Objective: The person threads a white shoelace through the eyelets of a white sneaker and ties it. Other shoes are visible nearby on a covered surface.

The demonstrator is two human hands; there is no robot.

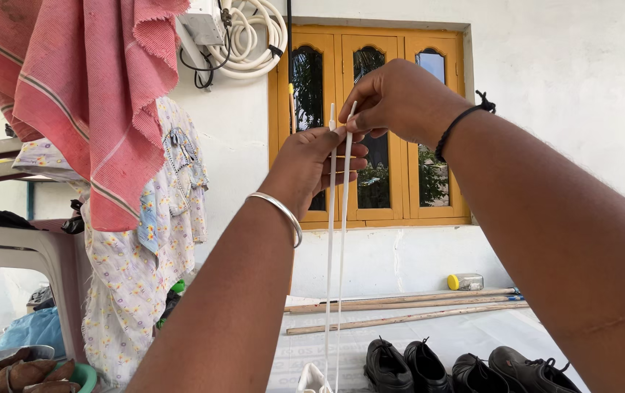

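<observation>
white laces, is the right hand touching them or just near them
Touching. The head view shows the right hand pinching the tops of the white laces between its fingertips, with the left hand gripping them just below.

1. A small container [465, 282] lies on its side at the foot of the white wall, under the yellow window [374, 131], behind the wooden poles [407, 306]. Its body is pale and boxy, with a round yellow cap at the left end.
</observation>
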